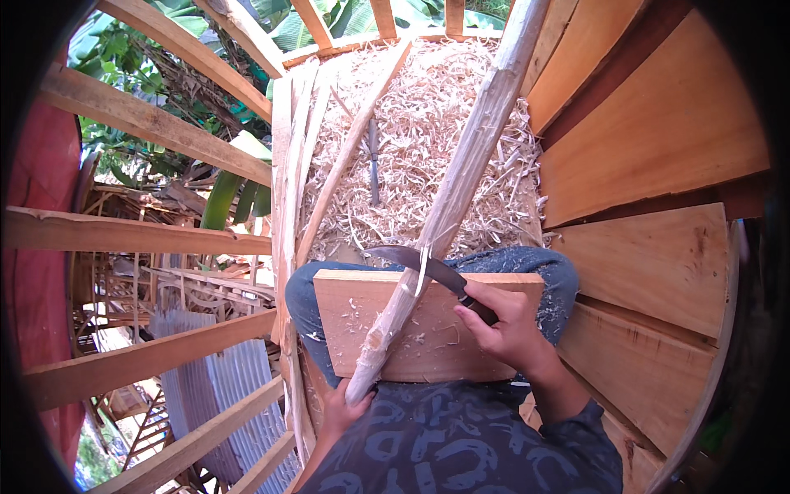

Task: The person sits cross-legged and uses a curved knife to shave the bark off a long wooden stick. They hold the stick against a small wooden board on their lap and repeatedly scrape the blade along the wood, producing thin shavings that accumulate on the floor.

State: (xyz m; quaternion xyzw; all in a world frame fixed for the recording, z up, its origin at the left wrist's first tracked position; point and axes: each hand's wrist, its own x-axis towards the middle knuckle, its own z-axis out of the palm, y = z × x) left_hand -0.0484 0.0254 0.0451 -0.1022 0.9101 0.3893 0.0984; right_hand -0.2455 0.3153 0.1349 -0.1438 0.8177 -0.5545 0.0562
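My right hand (504,323) is closed round the dark handle of a knife (440,270). Its curved blade points left and lies across a long, pale, peeled wooden pole (461,177), where a thin shaving (424,267) curls up at the blade. The pole slants from my lap up to the top right, over a flat wooden board (453,325) resting on my crossed legs. At the pole's lower end my left hand (341,412) grips it near my waist; the fingers are partly hidden by the pole and my shirt.
Wood shavings (411,107) heap over the floor ahead, with a slim dark tool (374,165) lying on them. Long wooden strips (350,156) lie along the left. Spaced slats (148,230) form the left side; plank walls (650,140) rise on the right. Corrugated metal sheets (222,387) show below.
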